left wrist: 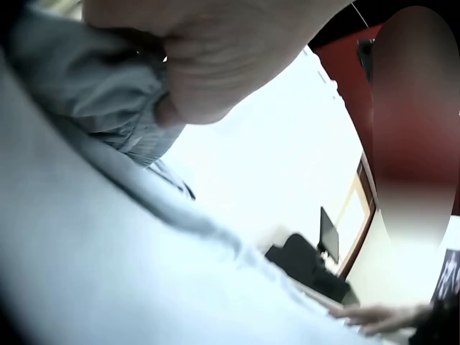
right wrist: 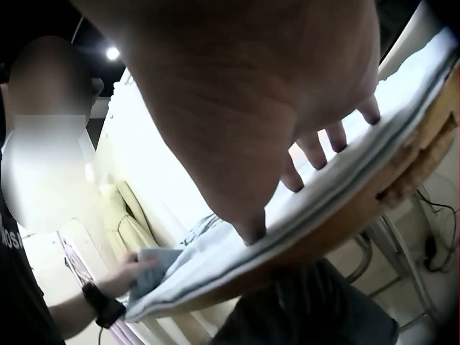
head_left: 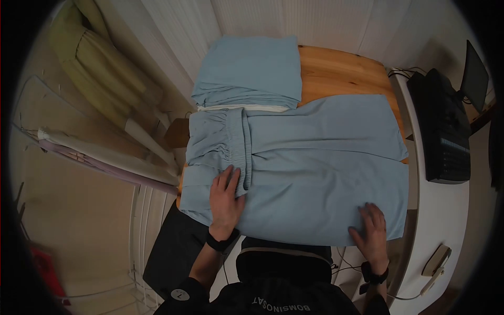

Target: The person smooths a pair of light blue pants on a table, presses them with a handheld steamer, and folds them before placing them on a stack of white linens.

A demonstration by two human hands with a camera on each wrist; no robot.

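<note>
Beyond dark jacket (head_left: 283, 299) at bottom edge, blue garment (head_left: 325, 173) spread mid-frame on counter (head_left: 336, 71). Left hand (head_left: 227, 197) pressing waistband (head_left: 239, 142), right hand (head_left: 371, 229) pressing lower-right corner. Both grips released, fingers straight, flattening cloth.

A pale wooden worktop (head_left: 336, 68) stands against a white panelled wall (head_left: 294, 21) on the far side. Pale green curtains (head_left: 100, 68) hang at the left. At the right, a white side table (head_left: 446, 210) carries a black boxy machine (head_left: 443, 126) and a dark flat screen (head_left: 475, 73).
</note>
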